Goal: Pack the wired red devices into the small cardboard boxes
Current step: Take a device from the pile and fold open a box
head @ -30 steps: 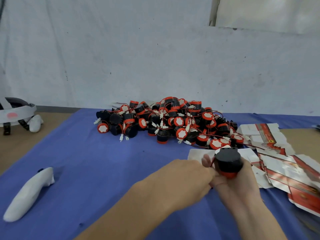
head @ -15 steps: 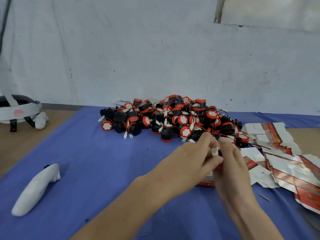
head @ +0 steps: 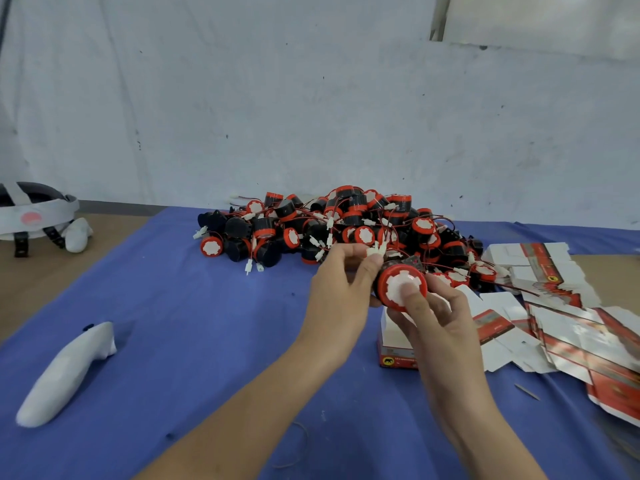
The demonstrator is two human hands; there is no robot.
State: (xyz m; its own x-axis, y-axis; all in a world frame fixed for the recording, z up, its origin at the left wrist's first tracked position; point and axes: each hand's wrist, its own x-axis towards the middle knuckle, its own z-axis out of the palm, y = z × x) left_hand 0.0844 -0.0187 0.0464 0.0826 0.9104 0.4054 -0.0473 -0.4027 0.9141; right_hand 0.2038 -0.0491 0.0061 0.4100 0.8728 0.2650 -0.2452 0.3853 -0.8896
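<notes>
R hand point(head: 437, 318) grips one red device point(head: 388, 286) mid-frame, thumb pressed on its white face, fingers curled round the body. L hand point(head: 341, 291) pinches the white connectors point(head: 375, 250) at the device's wire ends, thumb + forefinger tight. Device is held in the air just above a small cardboard box point(head: 393, 341), which stands upright on the blue cloth point(head: 173, 306); can't tell if its top is open. Pile of devices point(head: 346, 221) lies behind the hands, wires tangled. Flat unfolded boxes point(head: 561, 317) are spread to the R. White controller point(head: 65, 372) lies on the cloth far L, headset point(head: 33, 211) on the wood table point(head: 34, 275) at L edge.
</notes>
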